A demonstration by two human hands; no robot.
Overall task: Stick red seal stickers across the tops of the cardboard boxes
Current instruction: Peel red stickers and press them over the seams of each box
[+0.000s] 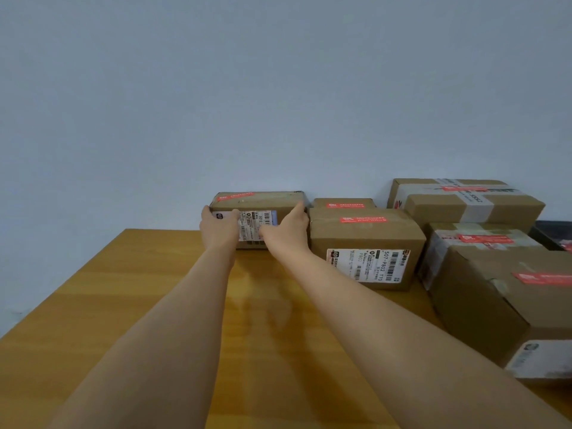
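Currently both arms reach far across the wooden worktop (130,305) to the far box (263,203), which sits against the pale wall (278,88). The left hand (218,226) rests on the box's left end with its thumb hooked over the top front edge; the right hand (289,229) lies against the right end, fingers fairly straight and pointing toward the top right corner. Neither hand's grip pinches anything loose; whether the far fingertips curl around the box ends I cannot tell, since the hands hide them.

A red seal sticker (235,196) already lies on this box's top, near its left end, slightly askew. The neighbouring boxes to the right each carry one too: the small rear box (343,203), the labelled middle box (366,252), the tall taped box (464,199), a tape-wrapped box (483,239) and the large near box (501,298). Judging from that, the sticking looks nearly or wholly done, and the hands seem to be positioning the far box.

Risks from here: the box is at full reach, so a push with uneven pressure could swing it into the middle box beside it. The left palm covers part of the shipping label (257,226) and could scuff it. If the sticker is only lightly pressed, handling the box may lift its edge.
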